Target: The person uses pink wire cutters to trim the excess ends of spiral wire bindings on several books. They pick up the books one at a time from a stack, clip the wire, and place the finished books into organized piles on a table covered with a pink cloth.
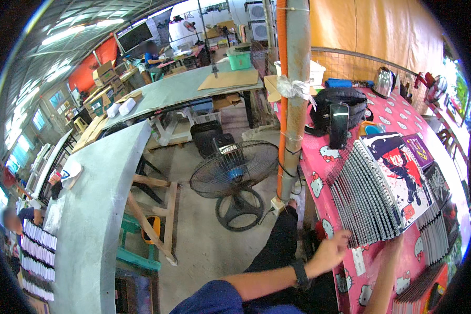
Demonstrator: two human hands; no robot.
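Observation:
A tall stack of spiral-bound notebooks (pixel 363 196) leans on the pink patterned tabletop, its black coils facing left. The uppermost cover (pixel 397 172) is white with a black and red drawing. My left hand (pixel 327 256), a dark band at its wrist, is beside the stack's near left corner. Its fingers are loosely bent and apart, with nothing visible between them. Against the near edge of the same stack is my right hand (pixel 393 250); it is blurred and its fingers are hidden. More notebooks (pixel 435 233) stand in a pile just to the right.
Behind the stack are a black phone (pixel 339 125) and a black bag (pixel 345 102). A rusty post (pixel 295 104) rises at the pink table's (pixel 319 167) left edge. A black fan (pixel 234 172) stands on the floor. A grey table (pixel 97 204) is at left.

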